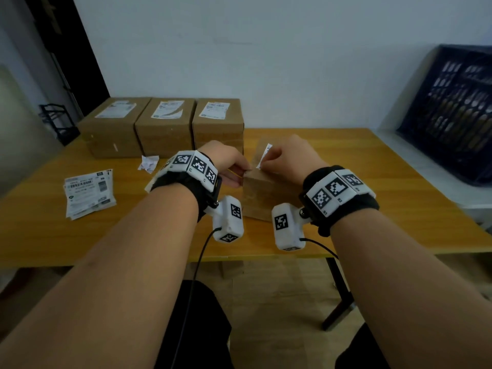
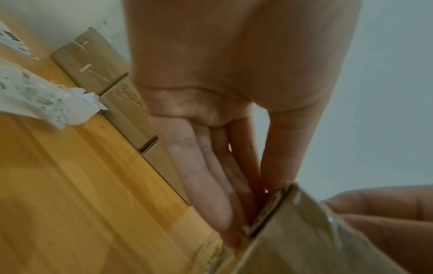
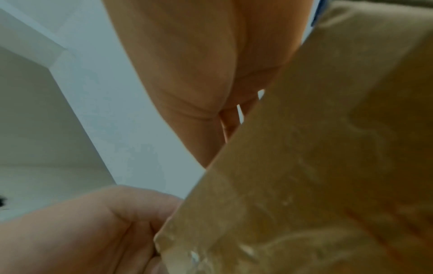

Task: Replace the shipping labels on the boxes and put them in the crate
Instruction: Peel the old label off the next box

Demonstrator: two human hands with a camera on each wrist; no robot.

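Observation:
A small brown cardboard box [image 1: 263, 193] stands on the wooden table [image 1: 372, 182] in front of me. My left hand [image 1: 246, 173] holds the box's upper left edge, with straight fingers [image 2: 211, 194] against its side and the thumb on top. My right hand [image 1: 262, 162] pinches a white shipping label [image 1: 266, 153] that stands up, partly peeled, from the box's top. In the right wrist view the box [image 3: 328, 148] fills the frame and hides my fingertips. The dark blue crate [image 1: 452, 113] leans at the far right.
Three taller boxes [image 1: 165, 126] with white labels on top line the back of the table. A pile of flat labels [image 1: 89, 193] lies at the left, and a crumpled label [image 1: 148, 163] sits near the boxes. A white ledge carries the crate.

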